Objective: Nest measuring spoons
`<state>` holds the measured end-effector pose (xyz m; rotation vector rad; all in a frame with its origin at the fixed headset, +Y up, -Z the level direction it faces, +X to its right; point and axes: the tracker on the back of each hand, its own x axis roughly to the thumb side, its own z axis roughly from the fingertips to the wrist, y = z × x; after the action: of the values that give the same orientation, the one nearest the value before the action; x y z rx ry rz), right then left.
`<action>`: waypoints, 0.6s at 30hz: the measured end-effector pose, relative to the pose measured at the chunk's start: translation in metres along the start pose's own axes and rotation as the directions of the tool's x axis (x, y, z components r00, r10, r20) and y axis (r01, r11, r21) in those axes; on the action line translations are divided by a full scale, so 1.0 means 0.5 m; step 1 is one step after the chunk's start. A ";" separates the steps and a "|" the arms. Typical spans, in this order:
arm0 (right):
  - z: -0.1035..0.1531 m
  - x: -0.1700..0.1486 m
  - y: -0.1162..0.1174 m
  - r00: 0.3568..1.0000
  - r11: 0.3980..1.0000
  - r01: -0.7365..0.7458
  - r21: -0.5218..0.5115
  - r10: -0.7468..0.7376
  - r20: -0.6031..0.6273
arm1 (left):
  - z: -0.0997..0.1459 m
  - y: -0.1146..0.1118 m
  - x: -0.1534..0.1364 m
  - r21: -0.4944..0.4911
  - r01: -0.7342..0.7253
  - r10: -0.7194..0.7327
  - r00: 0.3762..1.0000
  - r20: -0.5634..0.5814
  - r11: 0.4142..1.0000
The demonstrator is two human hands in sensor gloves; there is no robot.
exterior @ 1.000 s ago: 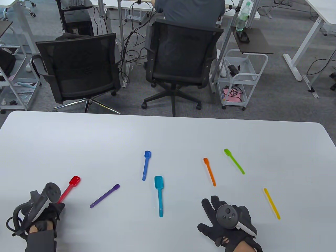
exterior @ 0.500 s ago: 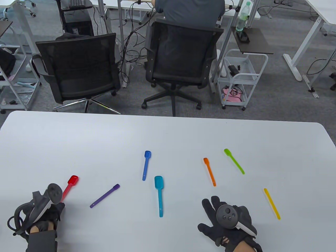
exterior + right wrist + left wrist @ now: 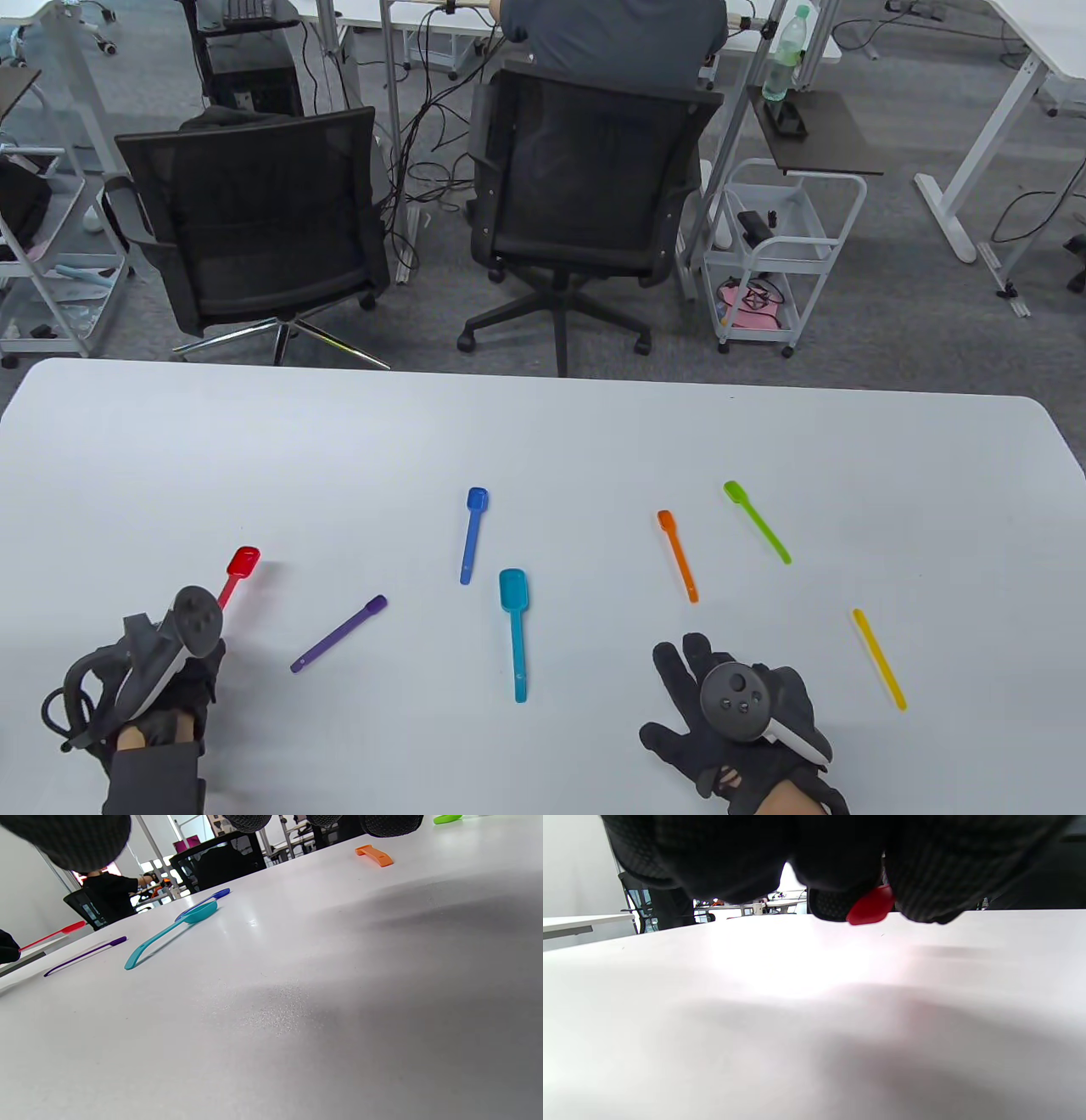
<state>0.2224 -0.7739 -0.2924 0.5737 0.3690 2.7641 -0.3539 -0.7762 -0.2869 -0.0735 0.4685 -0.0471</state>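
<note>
left hand (image 3: 165, 679) grips the red measuring spoon (image 3: 238, 570) by its handle, bowl raised off the white counter (image 3: 543, 441).
right hand (image 3: 736, 722) rests flat, fingers (image 3: 679, 666) spread and empty. purple spoon (image 3: 338, 634), teal spoon (image 3: 514, 630), blue spoon (image 3: 472, 533), orange spoon (image 3: 677, 555), green spoon (image 3: 756, 520) and yellow spoon (image 3: 879, 658) lie scattered apart.

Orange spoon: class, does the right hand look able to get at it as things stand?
Probably yes. The orange spoon lies alone just beyond the right hand, which rests flat on the table, holding nothing, with nothing between.
</note>
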 end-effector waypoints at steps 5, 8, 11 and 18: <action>0.005 0.005 -0.001 1.000 1.000 -0.006 -0.008 0.006 0.012 | 0.033 0.046 0.079 0.030 0.011 -0.011 1.000 0.001 0.999; 0.008 0.006 -0.003 1.000 1.000 -0.004 -0.015 0.005 0.018 | 0.058 0.070 0.135 0.040 0.003 -0.003 1.000 -0.019 0.999; 0.012 0.007 -0.005 1.000 1.000 -0.005 -0.023 0.005 0.024 | 0.086 0.086 0.196 0.021 0.008 -0.007 0.999 -0.045 1.000; 0.019 0.005 -0.008 1.000 0.999 -0.002 -0.041 0.003 0.025 | 0.154 0.096 0.335 0.021 -0.004 0.006 0.997 -0.082 1.000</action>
<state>0.2251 -0.7673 -0.2842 0.5991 0.3053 2.7576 -0.1683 -0.7341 -0.2976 -0.0499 0.5504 -0.0506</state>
